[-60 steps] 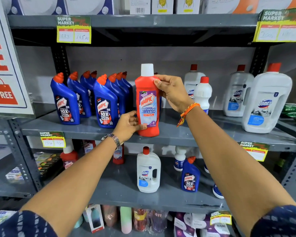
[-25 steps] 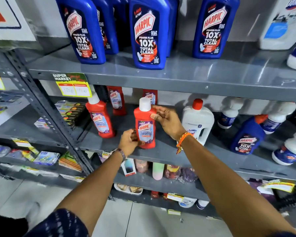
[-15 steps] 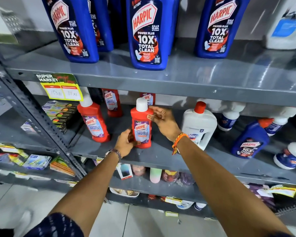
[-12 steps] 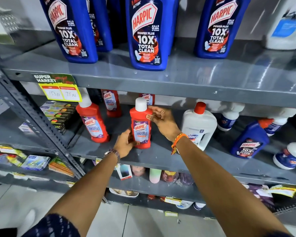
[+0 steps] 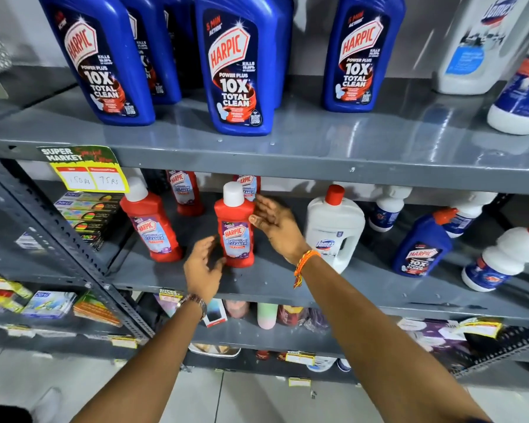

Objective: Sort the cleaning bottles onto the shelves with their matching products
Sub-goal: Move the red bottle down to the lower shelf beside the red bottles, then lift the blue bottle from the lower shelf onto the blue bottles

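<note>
A red Harpic Bathroom Cleaner bottle (image 5: 235,230) with a white cap stands upright on the lower grey shelf (image 5: 275,282), among other red Harpic bottles (image 5: 151,227). My left hand (image 5: 203,267) hovers just left of its base, fingers spread and slightly blurred. My right hand (image 5: 275,227) is beside its upper right, fingers apart, at most grazing the bottle. Neither hand grips it. On the same shelf stand a white Domex bottle (image 5: 333,230) and a blue Harpic bottle (image 5: 422,245).
Large blue Harpic bottles (image 5: 239,65) line the upper shelf (image 5: 318,148), with white Domex bottles (image 5: 477,47) at its right. A yellow price tag (image 5: 89,172) hangs at left. Small boxes (image 5: 86,215) fill the left bay. Lower shelves hold mixed goods.
The red bottle came down from the upper shelf to the lower one. Both hands, which held it half a second ago, have now come off it and opened.
</note>
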A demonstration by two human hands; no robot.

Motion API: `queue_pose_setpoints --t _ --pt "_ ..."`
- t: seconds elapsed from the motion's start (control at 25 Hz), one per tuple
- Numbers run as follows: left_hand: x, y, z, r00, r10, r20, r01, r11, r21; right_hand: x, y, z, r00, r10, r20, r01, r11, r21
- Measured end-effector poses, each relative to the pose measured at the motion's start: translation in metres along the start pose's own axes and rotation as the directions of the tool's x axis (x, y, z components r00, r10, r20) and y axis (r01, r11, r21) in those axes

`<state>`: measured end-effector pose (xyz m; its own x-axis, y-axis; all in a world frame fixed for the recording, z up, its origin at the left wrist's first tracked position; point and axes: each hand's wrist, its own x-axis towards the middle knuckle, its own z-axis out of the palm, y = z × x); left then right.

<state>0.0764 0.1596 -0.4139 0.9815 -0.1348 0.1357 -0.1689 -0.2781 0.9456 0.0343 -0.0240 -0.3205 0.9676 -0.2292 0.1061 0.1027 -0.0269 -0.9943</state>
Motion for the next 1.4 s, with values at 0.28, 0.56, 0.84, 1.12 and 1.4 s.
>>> queue_pose_setpoints --t 0.28,0.56,0.84,1.12,1.4 --pt "-0.091 0.009 0.043 0.996 0.052 -0.069 -0.06 0.991 -0.118 -0.116 0.018 -0.072 0.972 0.0 -0.236 0.023 0.995 0.098" --pt "-0.132 0.077 0.167 0.893 0.135 0.429 -0.087 0.988 -0.129 -0.203 0.035 -0.203 0.808 0.091 -0.583 -0.022 0.992 0.126" --pt "-0.124 0.103 0.304 0.792 0.041 0.609 -0.025 0.999 -0.036 -0.17 0.033 -0.331 0.802 -0.018 -0.597 -0.078 0.988 -0.134" --pt "-0.085 0.102 0.363 0.815 0.012 0.58 -0.076 0.993 0.086 -0.126 0.039 -0.376 0.97 -0.013 -0.242 -0.081 0.925 -0.371" --pt "-0.09 0.095 0.355 0.86 0.001 0.511 0.029 0.998 -0.051 -0.14 0.038 -0.367 0.982 -0.016 -0.187 -0.051 0.936 -0.348"
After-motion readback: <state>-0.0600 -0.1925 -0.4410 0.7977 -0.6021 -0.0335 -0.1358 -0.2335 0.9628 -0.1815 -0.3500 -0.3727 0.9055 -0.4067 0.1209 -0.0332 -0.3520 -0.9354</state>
